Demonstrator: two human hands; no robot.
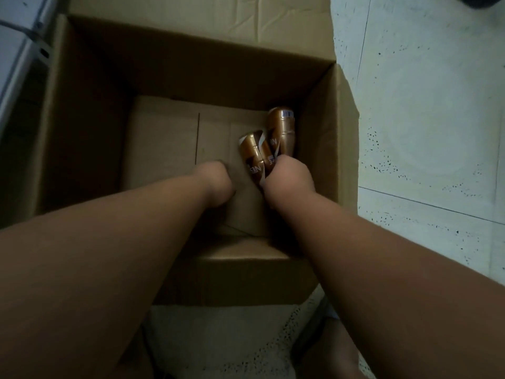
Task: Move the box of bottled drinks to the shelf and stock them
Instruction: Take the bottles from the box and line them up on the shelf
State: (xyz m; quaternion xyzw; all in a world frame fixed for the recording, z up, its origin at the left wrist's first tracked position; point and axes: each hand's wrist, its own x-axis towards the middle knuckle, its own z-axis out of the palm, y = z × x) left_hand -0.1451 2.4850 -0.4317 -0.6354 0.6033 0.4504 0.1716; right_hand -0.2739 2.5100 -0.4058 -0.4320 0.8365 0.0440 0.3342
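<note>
An open cardboard box [90, 110] stands on the floor below me, its flaps spread out. Two gold-brown bottled drinks lie on its bottom at the right: one bottle [281, 129] against the right wall, another bottle [252, 157] just left of it. My right hand [287, 181] reaches down into the box and is closed over the near ends of these bottles. My left hand [216, 184] is deep in the box beside it, curled downward against the box floor; its fingers are hidden, and I cannot tell whether it holds anything.
White speckled floor tiles [423, 119] lie to the right of the box. A white unit with a grey cable [21, 31] stands at the far left. A dark object [483, 1] sits at the top right corner. A foot [328, 348] shows at the bottom.
</note>
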